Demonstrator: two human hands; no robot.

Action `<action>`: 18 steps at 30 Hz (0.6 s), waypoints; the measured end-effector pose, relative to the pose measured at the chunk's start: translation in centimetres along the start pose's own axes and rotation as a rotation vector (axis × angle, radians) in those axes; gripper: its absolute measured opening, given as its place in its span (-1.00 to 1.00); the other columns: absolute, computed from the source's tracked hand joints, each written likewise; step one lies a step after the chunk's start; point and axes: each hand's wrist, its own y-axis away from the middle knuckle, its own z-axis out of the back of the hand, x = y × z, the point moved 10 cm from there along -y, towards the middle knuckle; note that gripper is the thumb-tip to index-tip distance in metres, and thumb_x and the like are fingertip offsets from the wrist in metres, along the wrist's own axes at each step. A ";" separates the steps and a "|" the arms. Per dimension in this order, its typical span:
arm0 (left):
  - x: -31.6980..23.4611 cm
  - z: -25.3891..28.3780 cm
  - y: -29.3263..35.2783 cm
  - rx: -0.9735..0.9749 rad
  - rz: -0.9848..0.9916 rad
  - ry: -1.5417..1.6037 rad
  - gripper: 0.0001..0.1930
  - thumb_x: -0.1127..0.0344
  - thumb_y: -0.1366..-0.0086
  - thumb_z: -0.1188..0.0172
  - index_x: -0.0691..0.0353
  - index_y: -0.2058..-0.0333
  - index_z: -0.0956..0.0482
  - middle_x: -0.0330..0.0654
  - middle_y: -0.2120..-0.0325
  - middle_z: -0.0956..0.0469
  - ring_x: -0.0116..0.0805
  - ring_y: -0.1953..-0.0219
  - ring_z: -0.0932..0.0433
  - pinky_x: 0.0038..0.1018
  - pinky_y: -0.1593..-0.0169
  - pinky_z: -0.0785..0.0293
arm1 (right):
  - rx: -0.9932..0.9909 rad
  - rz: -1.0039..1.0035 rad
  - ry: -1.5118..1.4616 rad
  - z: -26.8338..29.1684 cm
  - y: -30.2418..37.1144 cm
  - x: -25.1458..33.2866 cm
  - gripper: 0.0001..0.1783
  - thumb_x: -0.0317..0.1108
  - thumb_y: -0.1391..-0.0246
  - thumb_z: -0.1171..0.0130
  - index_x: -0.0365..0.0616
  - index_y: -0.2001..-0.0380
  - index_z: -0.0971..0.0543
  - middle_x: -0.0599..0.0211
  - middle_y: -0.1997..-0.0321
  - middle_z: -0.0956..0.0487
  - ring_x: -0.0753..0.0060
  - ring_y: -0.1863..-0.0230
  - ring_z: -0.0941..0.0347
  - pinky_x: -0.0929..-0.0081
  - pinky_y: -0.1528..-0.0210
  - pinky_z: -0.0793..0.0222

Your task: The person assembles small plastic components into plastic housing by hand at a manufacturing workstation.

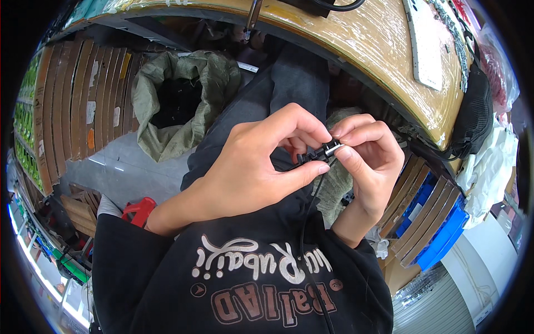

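Above my lap, both hands meet at a small black part with a bright silvery piece at its right end. My left hand pinches it between thumb and forefinger from the left. The thumb and fingertips of my right hand close on its right end. Fingers cover much of the part, and its exact kind does not show. A thin black cord runs down from beside the part across my black top; whether they are joined I cannot tell.
An open woven sack with dark contents stands left of my legs. Flattened cardboard is stacked beyond it. Ahead curves a film-covered table bearing a white panel. More cardboard and blue crates sit at right.
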 end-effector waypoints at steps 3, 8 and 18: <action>-0.1 -0.1 0.0 0.022 -0.019 -0.061 -0.68 0.55 0.12 -0.29 0.33 0.33 -0.42 -0.22 0.42 -0.47 -0.56 0.39 -0.46 -0.65 0.26 -0.42 | -0.010 -0.030 0.034 -0.1 0.2 0.0 -0.82 -0.70 0.24 -0.16 -0.35 0.47 -0.44 0.14 0.38 -0.47 0.44 0.31 -0.39 0.56 0.22 -0.28; -0.5 0.0 0.0 0.005 -0.053 -0.164 -0.69 0.54 0.13 -0.30 0.33 0.34 -0.44 -0.21 0.42 -0.47 -0.56 0.40 -0.47 -0.64 0.28 -0.44 | -0.042 -0.063 0.075 -0.1 0.2 -0.2 -0.84 -0.69 0.22 -0.16 -0.35 0.47 -0.45 0.14 0.37 -0.47 0.43 0.30 -0.40 0.57 0.23 -0.29; 4.8 -0.8 0.4 0.128 0.343 0.603 -0.68 0.25 -0.18 -0.03 0.34 0.18 -0.28 -0.10 0.30 -0.41 -0.46 0.36 -0.43 -0.55 0.29 -0.42 | 0.128 0.088 -0.113 -0.9 -0.4 0.1 -0.90 -0.60 0.17 -0.12 -0.38 0.47 -0.49 0.08 0.42 -0.50 0.27 0.31 -0.41 0.28 0.08 -0.30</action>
